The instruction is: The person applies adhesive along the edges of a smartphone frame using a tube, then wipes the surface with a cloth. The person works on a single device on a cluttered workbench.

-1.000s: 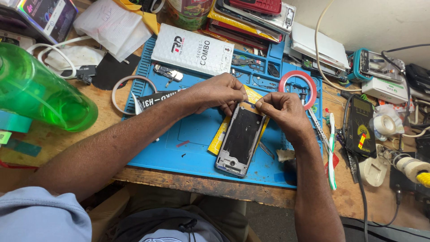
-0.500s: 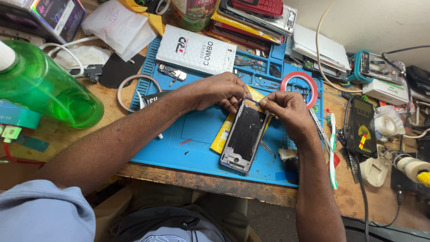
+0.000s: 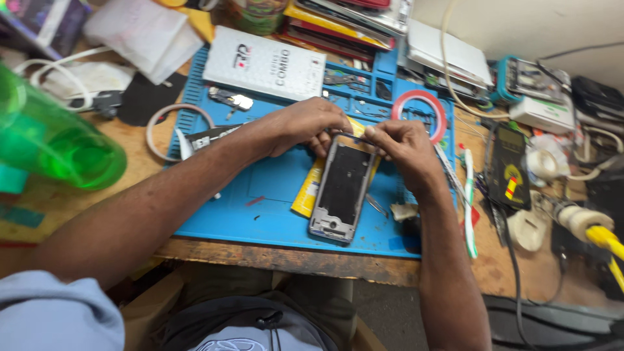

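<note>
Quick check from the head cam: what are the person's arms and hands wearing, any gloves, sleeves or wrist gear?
No gloves: left hand and right hand are bare, with no rings, watch or wrist strap showing. Both forearms are uncovered. A light blue-grey sleeve covers only the left upper arm.

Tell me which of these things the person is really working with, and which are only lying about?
In use:
- left hand and right hand, both at the top end of the opened phone frame
- blue work mat under it

Lying about:
- green bottle
- white box
- red tape ring
- yellow strip
- toothbrush
</note>
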